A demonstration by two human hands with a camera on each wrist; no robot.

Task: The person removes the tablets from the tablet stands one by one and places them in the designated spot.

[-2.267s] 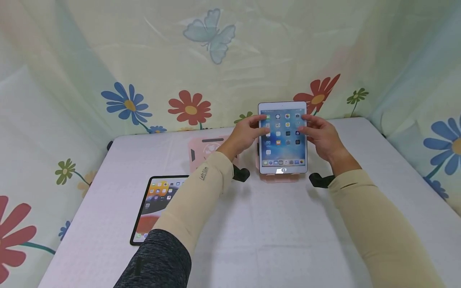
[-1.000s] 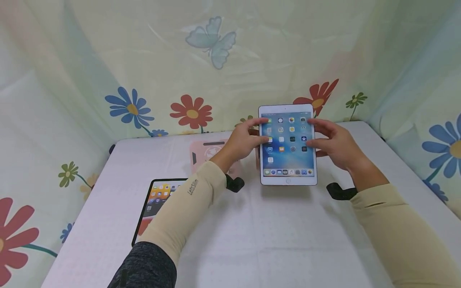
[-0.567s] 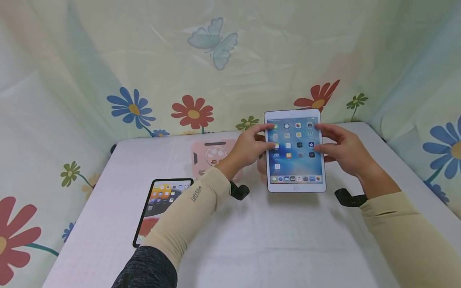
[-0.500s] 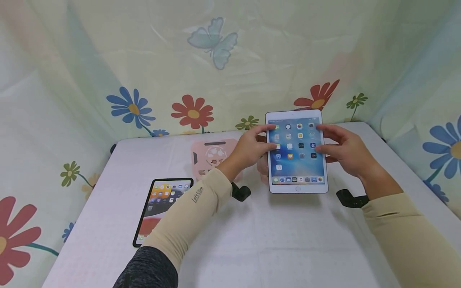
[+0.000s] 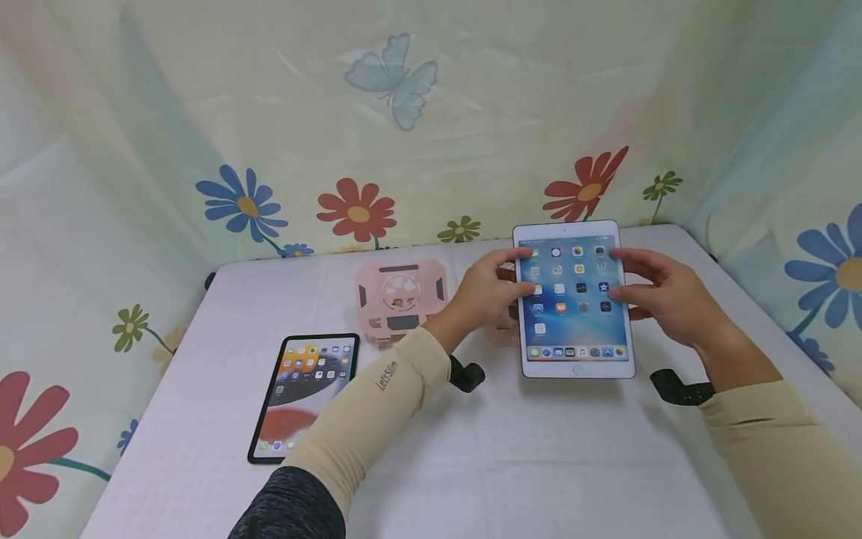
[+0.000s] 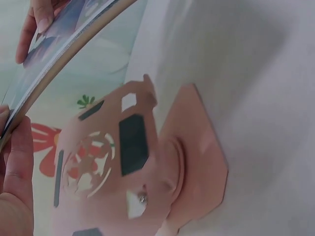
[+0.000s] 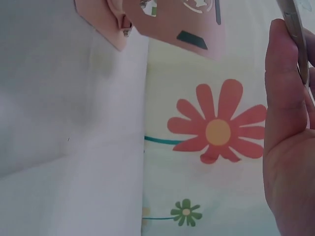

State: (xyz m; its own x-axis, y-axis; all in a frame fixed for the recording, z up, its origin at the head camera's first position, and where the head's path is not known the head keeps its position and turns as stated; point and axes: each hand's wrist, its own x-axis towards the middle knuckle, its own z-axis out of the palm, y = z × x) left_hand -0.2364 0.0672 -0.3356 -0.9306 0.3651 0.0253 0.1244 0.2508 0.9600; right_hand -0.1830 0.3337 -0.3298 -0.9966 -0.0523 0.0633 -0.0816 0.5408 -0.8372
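Observation:
A white tablet (image 5: 579, 296), its screen lit with app icons, is held up above the table, facing me. My left hand (image 5: 485, 288) pinches its left edge, thumb on the front. On the opposite edge, my right hand (image 5: 667, 296) pinches it the same way. Behind the tablet, mostly hidden in the head view, is a pink tablet stand (image 5: 503, 331). The left wrist view shows a pink stand's slotted plate (image 6: 98, 162) tilted up over its flat base (image 6: 199, 157), apart from the tablet.
Another pink stand (image 5: 402, 288) with dark pads and a round cutout is at the back, left of the hands. A black-rimmed tablet (image 5: 303, 397) lies screen up on the white table (image 5: 512, 464), partly under the left sleeve. A floral curtain (image 5: 283, 112) hangs behind.
Both hands have brought the white tablet away from the right-hand pink stand, toward me and to the right. More of both stands shows now.

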